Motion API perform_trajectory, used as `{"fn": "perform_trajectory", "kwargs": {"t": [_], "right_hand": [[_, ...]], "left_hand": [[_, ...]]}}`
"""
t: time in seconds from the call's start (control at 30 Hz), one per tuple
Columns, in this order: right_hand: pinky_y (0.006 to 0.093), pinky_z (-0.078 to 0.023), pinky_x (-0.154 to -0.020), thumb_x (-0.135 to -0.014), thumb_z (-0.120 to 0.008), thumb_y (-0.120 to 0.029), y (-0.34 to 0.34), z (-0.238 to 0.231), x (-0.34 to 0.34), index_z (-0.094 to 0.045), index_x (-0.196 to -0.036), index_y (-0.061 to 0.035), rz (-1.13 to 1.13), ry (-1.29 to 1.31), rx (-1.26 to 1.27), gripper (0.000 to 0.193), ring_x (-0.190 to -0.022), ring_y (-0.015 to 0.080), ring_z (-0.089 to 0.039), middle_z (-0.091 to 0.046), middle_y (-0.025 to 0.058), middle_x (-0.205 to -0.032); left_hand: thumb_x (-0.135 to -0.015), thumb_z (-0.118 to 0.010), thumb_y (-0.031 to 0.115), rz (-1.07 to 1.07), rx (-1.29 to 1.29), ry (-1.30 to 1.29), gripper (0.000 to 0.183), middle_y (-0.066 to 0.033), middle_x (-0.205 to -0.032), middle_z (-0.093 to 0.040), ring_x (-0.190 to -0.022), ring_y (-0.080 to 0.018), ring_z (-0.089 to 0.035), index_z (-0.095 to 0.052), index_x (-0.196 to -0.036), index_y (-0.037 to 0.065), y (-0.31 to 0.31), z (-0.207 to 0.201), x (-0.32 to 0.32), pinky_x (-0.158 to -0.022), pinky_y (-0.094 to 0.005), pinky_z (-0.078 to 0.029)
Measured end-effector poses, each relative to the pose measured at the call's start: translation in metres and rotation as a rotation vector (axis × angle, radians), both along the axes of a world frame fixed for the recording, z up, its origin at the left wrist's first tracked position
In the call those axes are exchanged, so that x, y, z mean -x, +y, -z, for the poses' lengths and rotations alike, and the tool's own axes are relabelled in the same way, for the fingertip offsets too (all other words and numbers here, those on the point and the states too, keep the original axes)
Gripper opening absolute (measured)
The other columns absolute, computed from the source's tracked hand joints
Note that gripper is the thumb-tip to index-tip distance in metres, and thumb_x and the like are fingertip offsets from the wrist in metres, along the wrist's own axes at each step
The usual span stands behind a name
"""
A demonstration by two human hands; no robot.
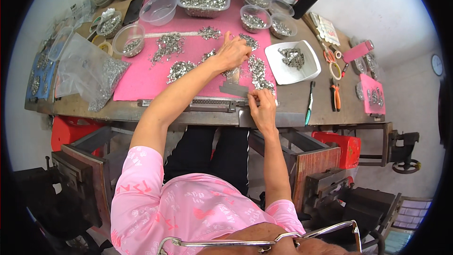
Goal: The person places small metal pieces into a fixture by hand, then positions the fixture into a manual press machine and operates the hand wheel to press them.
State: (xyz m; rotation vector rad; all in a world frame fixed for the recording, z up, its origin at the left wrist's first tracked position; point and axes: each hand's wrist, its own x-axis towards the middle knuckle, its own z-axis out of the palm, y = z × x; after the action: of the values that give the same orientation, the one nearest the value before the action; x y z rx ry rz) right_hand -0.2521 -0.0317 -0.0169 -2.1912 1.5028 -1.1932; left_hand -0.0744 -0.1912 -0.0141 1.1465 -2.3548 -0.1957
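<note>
My left hand [231, 55] is over the pink mat [141, 78], among piles of small shiny metal pieces. Its fingers are bent and partly hidden, so what they hold does not show. Close to the table's front edge, my right hand [263, 106] pinches the right end of a flat grey metal plate [233, 89]. Some small pieces lie just beyond that plate, below my left hand. A long pile of metal pieces [258, 73] runs beside both hands, and another pile [180, 71] lies left of my left forearm.
A long metal bar [203, 104] lies along the front edge. Right of the mat are a white tray [273, 61], a toothbrush [309, 104] and orange-handled pliers [335, 95]. Clear tubs [158, 9] line the back. A plastic bag of pieces [101, 82] rests at left.
</note>
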Motion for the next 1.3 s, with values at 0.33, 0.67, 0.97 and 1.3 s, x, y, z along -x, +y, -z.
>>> {"fn": "perform_trajectory", "kwargs": {"t": [0.33, 0.67, 0.97, 1.3], "right_hand": [[0.0405, -0.04, -0.076, -0.081, -0.072, -0.002, 0.0, 0.004, 0.001, -0.064, -0.085, -0.0054, 0.011, 0.112, 0.017, 0.009, -0.08, 0.0274, -0.058, -0.058, 0.0077, -0.08], [0.0392, -0.042, -0.079, -0.083, -0.07, 0.003, 0.019, -0.015, -0.023, -0.062, -0.089, -0.0031, -0.142, -0.09, -0.036, 0.012, -0.081, 0.0274, -0.059, -0.062, 0.0091, -0.087], [0.0405, -0.045, -0.08, -0.084, -0.068, 0.004, 0.016, -0.002, -0.036, -0.06, -0.093, -0.0018, -0.153, -0.113, 0.032, 0.013, -0.087, 0.0303, -0.059, -0.062, 0.0114, -0.092], [0.0412, -0.045, -0.076, -0.086, -0.068, 0.001, -0.038, -0.013, -0.016, -0.063, -0.09, -0.0015, -0.058, -0.007, 0.089, 0.007, -0.082, 0.0299, -0.061, -0.063, 0.0124, -0.087]], "left_hand": [[-0.091, -0.066, 0.021, 0.025, 0.045, -0.055, 0.011, -0.0061, -0.099, -0.064, -0.106, -0.0268, -0.059, -0.071, -0.094, 0.012, -0.007, 0.006, 0.006, -0.104, -0.0629, -0.03], [-0.092, -0.063, 0.012, 0.043, 0.139, 0.201, 0.007, -0.0045, -0.092, -0.06, -0.093, -0.0246, -0.058, -0.061, -0.095, 0.007, 0.133, -0.017, -0.058, -0.102, -0.0518, -0.033], [-0.087, -0.07, 0.01, -0.03, 0.056, 0.261, 0.011, -0.0045, -0.09, -0.059, -0.088, -0.0251, -0.056, -0.061, -0.092, 0.006, 0.18, 0.002, -0.069, -0.103, -0.0468, -0.034], [-0.089, -0.068, 0.012, -0.035, -0.038, 0.362, 0.012, -0.0054, -0.089, -0.061, -0.092, -0.025, -0.06, -0.066, -0.099, 0.007, 0.177, 0.007, -0.07, -0.107, -0.0511, -0.033]]}}
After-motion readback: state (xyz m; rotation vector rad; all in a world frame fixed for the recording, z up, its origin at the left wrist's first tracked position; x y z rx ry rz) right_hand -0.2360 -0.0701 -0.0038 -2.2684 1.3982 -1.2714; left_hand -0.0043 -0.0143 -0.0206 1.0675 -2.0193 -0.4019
